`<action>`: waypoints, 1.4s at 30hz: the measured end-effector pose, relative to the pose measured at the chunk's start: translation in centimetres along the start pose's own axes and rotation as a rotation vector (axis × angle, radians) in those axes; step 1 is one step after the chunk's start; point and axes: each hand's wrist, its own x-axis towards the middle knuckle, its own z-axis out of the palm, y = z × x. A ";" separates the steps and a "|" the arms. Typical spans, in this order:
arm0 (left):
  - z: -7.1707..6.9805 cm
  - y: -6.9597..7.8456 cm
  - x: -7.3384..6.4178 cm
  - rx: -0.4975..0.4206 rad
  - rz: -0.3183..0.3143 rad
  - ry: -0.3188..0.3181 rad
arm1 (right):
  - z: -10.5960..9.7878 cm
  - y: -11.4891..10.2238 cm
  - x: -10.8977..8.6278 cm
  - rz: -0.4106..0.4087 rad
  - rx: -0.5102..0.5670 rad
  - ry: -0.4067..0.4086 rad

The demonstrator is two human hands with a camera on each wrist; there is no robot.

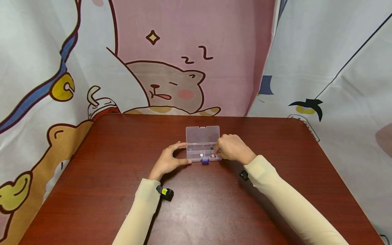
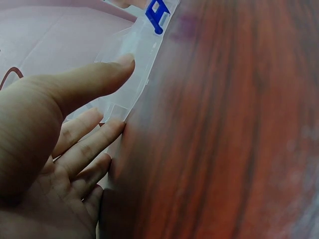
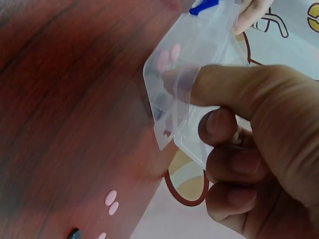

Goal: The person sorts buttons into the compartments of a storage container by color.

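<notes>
A clear plastic compartment box (image 1: 200,148) lies on the table with its lid (image 1: 202,134) raised at the back and a blue latch (image 1: 205,161) at the front. Alongside its left end, my left hand (image 1: 167,160) touches the box with fairly straight fingers, the thumb at the front corner. My right hand (image 1: 234,148) reaches into the right end, the other fingers curled. In the right wrist view, the thumb (image 3: 219,87) goes behind the clear wall, beside small pink oval pieces (image 3: 175,52). Whether it pinches one is hidden.
More pink oval pieces (image 3: 110,197) and a black round piece (image 3: 75,234) show on the table surface in the right wrist view. The brown wooden table (image 1: 107,190) ends at a printed cartoon curtain (image 1: 226,61) behind.
</notes>
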 end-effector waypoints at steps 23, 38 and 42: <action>0.0 0.2 0.0 0.008 0.000 -0.001 | 1.3 -1.3 -2.0 0.373 0.192 0.258; 0.0 -0.1 0.0 -0.002 0.003 0.003 | 1.4 -3.0 -0.7 0.671 0.183 0.175; 0.0 0.0 0.0 0.001 0.001 0.001 | 1.4 -3.0 -0.5 0.692 0.194 0.169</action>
